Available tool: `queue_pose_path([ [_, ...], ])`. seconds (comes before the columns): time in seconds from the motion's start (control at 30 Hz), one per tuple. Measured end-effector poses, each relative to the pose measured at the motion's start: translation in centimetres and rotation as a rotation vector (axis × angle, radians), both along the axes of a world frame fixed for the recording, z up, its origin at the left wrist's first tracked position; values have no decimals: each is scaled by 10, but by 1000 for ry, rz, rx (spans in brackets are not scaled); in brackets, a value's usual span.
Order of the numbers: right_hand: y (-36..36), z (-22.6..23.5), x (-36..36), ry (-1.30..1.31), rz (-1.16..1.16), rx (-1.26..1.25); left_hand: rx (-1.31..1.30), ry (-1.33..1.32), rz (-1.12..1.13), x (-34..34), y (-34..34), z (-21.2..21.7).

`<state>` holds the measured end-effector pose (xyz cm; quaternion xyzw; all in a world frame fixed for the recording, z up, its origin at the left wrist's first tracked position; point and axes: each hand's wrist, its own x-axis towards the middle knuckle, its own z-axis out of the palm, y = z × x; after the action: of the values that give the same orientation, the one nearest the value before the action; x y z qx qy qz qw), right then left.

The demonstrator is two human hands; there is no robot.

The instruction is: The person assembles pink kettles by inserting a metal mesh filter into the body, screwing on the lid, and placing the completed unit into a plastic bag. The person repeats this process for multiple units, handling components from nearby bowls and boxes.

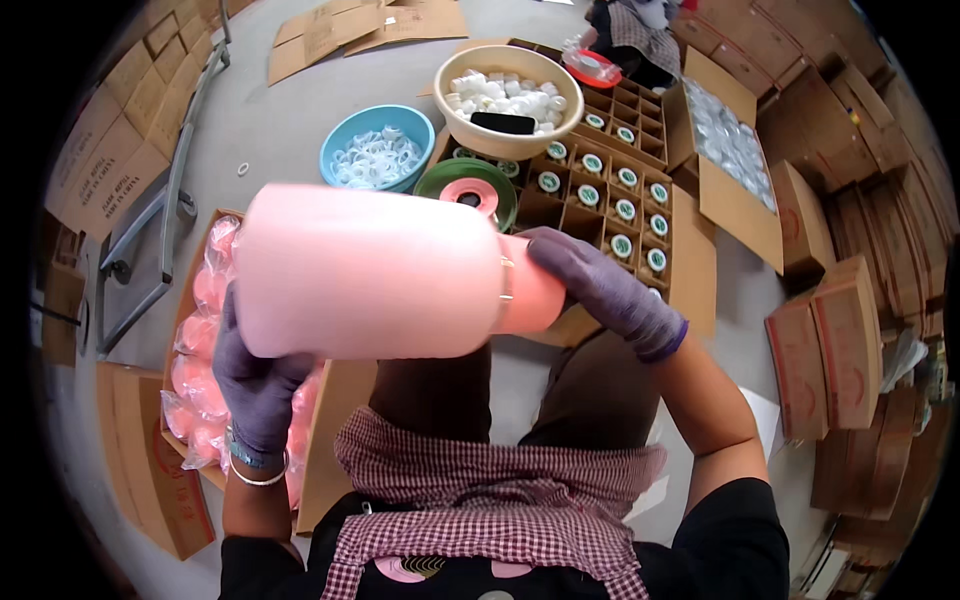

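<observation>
- The right hand [605, 288], in a grey glove, has its fingers curled round the coral cap [538, 302], gripping it.
- The left hand [258, 378], gloved too, cradles the other end of the big pink jar [370, 275] from below; some of its fingers are hidden behind the jar, so I can't tell how firmly they press.
- The jar lies sideways in the air above the lap, its capped end to the right, a thin shiny band at the joint.
- By my reading this piece is partway done: the cap sits at the neck, but whether it is tight I can't tell, and the jar is not yet set down.
- At the left, a box [335, 430] holds many plastic-wrapped coral pieces [203, 385], which look like work left.
- Ahead, a green bowl [430, 182] holds a coral ring [486, 200]; behind it stand a blue basin [427, 140] of white rings and a cream bowl [515, 148] of white caps.
- In the divided carton [695, 270], white-and-green lids [626, 209] show in only some cells, so that set looks part-filled.
</observation>
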<state>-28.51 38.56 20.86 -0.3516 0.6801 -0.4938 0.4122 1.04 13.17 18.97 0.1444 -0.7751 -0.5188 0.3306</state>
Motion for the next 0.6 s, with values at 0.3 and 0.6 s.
queue_pose_path([
  [0.3, 103, 0, 89, 311, -237, -526, -578, -66, -1452, -132, 98, 63],
  [0.6, 91, -13, 53, 406, -229, -234, -80, -255, -509, -306, -27, -115],
])
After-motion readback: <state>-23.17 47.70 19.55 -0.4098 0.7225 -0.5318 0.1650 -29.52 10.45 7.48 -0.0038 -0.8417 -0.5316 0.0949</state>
